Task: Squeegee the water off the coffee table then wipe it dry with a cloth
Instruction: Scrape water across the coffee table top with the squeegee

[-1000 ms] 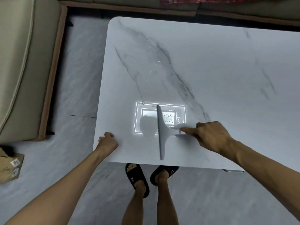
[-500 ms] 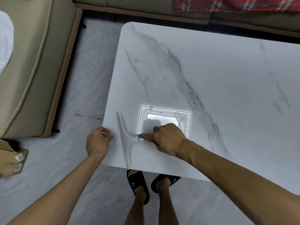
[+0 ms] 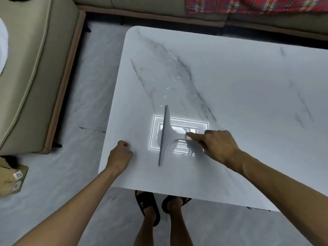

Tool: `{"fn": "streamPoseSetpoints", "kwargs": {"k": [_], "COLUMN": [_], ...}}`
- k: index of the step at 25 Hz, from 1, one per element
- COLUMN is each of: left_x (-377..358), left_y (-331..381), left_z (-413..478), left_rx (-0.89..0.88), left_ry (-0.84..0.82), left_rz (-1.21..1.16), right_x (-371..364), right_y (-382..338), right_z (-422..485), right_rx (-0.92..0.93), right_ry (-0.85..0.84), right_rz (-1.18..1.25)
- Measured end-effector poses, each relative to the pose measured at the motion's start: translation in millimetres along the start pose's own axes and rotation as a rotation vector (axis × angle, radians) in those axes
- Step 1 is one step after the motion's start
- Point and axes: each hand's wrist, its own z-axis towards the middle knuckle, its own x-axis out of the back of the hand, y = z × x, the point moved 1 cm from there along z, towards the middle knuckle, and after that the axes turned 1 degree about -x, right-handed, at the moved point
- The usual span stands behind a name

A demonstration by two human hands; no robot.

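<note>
Glimpsed only a sliver of something white (image 3: 2, 50) on the armchair (image 3: 35, 71) at the left edge, cut off by the frame; could not tell whether it was a cloth. Lost the far right of the coffee table (image 3: 239, 82) past the frame edge as well. Could barely pick out the water: a few glinting droplets (image 3: 177, 78) beyond the blade, and a wet smear in the glare of a reflected ceiling light (image 3: 154, 134).

Reached in with the right hand (image 3: 219, 145), knuckles up, fingers wrapped round the handle of the squeegee (image 3: 165, 139) and hiding most of it, forefinger stretched toward the blade. Rested the left hand (image 3: 119, 156) on the near left edge of the table, fingers loosely curled, holding nothing.

Kept the squeegee between the two hands, blade down on the tabletop and running away from the body, across the left side of the reflection, apart from the left hand.
</note>
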Motion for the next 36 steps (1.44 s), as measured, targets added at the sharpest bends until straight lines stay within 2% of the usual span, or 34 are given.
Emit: {"fn": "streamPoseSetpoints", "kwargs": {"k": [4, 7, 10, 15, 20, 24, 28, 31, 33, 36], "left_x": [-6, -5, 3, 32, 54, 52, 50, 43, 38, 32], "left_y": [26, 44, 55, 56, 57, 72, 103, 125, 135, 145], "left_z": [2, 3, 6, 31, 83, 104, 113, 118, 119, 122], "left_rx": [-0.015, -0.039, -0.052, -0.015, 0.039, -0.011, -0.073, -0.127, -0.132, -0.104], "left_ry": [-0.015, 0.004, 0.044, 0.152, 0.158, 0.025, -0.087, -0.146, -0.192, -0.215], "left_rz": [-0.005, -0.023, -0.048, -0.084, -0.080, -0.005, 0.054, 0.097, 0.136, 0.160], "right_x": [7, 23, 47, 51, 36, 34, 47, 58, 68, 85], "right_y": [66, 76, 47, -35, -73, -24, 51, 104, 119, 107], "right_z": [-39, -51, -24, 74, 147, 139, 91, 53, 34, 46], "right_rx": [-0.185, -0.200, -0.098, 0.192, 0.281, 0.171, -0.065, -0.264, -0.303, -0.210], "right_ry": [0.025, 0.051, 0.057, -0.072, -0.102, -0.092, -0.018, 0.018, 0.024, -0.001], "right_rz": [-0.030, -0.063, -0.020, 0.002, -0.058, 0.025, 0.068, -0.023, -0.068, -0.027]}}
